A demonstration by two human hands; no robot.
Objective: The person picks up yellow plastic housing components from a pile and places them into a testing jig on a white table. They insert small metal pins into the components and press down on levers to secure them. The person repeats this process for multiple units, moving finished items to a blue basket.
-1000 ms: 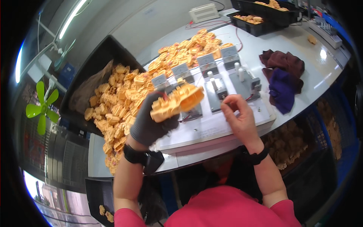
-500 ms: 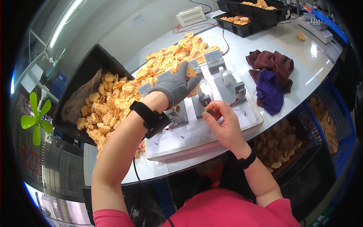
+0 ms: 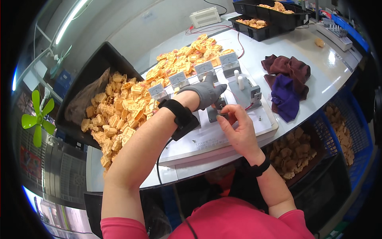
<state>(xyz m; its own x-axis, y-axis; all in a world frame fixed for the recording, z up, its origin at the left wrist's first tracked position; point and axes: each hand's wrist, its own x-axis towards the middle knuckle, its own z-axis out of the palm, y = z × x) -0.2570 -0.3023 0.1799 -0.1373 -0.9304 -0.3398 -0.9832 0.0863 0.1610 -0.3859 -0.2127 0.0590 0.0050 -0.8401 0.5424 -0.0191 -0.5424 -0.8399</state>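
Left hand, grey-gloved, reaches over the middle gray fixture; palm faces away, fingers point far and right, partly spread. Can't tell whether it has hold of a part; glove covers the spot. Right hand, bare, at the near end of the same fixture: thumb and forefinger nearly together at its small dark block, other fingers curled. Contact looks likely, but can't tell if anything is pinched.

The fixture sits on a white board at the near side of the surface. Right of it, a second fixture with two white pegs and a red wire. Row of four gray-framed meters along the board's far side.

Yellow-orange plastic parts heaped left of the board, running into a black bin tipped toward the surface; more parts behind the meters. Brown cloth and purple cloth bunched together, right of the board. Far side: white box with red leads, black trays holding parts. Blue crate with parts, lower right, below the surface. Green fan far left. Black band on each wrist.
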